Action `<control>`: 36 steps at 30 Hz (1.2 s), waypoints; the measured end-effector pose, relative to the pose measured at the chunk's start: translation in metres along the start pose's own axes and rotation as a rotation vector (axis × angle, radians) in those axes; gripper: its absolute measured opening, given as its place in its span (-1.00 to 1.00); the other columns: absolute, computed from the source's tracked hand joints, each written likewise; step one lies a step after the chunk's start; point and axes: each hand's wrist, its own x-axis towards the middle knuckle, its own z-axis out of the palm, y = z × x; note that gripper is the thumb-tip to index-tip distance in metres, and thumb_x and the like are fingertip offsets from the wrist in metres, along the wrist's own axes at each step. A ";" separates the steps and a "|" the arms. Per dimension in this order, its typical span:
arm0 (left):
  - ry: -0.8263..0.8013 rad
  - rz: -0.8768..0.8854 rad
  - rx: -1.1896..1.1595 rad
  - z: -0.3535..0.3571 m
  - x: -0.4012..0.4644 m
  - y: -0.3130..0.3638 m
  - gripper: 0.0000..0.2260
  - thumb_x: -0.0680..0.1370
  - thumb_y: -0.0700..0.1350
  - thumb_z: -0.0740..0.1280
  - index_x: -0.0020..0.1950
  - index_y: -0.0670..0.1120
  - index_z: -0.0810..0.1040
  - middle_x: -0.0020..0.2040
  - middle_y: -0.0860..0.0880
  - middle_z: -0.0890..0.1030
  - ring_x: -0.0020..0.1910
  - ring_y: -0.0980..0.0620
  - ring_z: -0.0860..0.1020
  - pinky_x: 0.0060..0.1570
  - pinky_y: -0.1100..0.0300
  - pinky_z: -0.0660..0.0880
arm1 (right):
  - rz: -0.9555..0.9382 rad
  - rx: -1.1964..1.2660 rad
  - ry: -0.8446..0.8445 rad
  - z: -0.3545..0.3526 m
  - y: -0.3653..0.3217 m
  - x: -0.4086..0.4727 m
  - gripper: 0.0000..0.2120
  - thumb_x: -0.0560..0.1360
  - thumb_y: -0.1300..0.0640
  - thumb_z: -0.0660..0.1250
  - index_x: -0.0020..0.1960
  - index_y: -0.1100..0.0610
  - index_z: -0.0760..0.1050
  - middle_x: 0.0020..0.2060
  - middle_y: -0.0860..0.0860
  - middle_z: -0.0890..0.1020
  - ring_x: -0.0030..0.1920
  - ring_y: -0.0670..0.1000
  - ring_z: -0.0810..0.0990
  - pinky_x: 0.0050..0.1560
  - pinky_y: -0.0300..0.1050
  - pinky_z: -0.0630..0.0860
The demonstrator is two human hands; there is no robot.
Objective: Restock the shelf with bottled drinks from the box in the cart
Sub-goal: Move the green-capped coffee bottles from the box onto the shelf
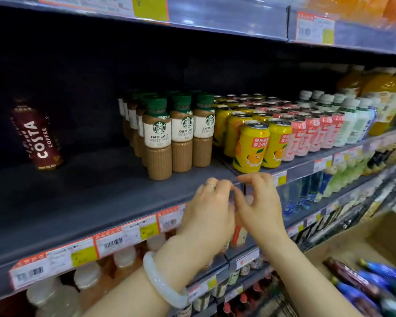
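Left hand (207, 209) and right hand (257, 202) empty, fingers loosely curled at shelf (82, 202) edge; risk knocking nearest can (249, 147) if lifted carelessly.

Blurred bottles (361, 280), box (375, 239) cut off

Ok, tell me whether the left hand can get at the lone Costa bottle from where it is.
Probably yes. The left hand is empty at the shelf edge, and the shelf between it and the Costa bottle is bare. The bottle stands far back to the left, so it would be a long reach.
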 end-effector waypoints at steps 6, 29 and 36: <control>-0.379 0.127 0.321 0.071 -0.005 0.026 -0.66 0.52 -0.14 0.26 0.27 -0.10 0.30 0.28 -0.12 0.35 0.29 -0.15 0.34 0.14 0.01 0.38 | 0.180 -0.593 -0.512 -0.044 0.084 -0.063 -0.74 0.51 0.19 0.22 0.20 0.15 0.39 0.13 0.09 0.45 0.19 0.15 0.40 0.05 -0.06 0.37; -0.780 0.219 0.455 0.327 -0.004 0.222 -0.64 0.54 -0.18 0.19 0.32 -0.08 0.27 0.27 -0.10 0.34 0.29 -0.13 0.33 0.14 0.02 0.41 | 0.554 -0.633 -0.846 -0.209 0.356 -0.136 -0.65 0.50 0.15 0.27 0.25 0.22 0.36 0.21 0.23 0.42 0.27 0.23 0.37 0.20 0.06 0.38; -0.857 0.072 0.396 0.422 0.011 0.274 -0.63 0.57 -0.10 0.18 0.38 -0.07 0.26 0.32 -0.08 0.34 0.30 -0.11 0.34 0.16 0.02 0.42 | 0.541 -0.654 -0.993 -0.263 0.503 -0.130 -0.76 0.50 0.20 0.20 0.14 0.25 0.43 0.18 0.23 0.46 0.23 0.23 0.45 0.10 0.05 0.45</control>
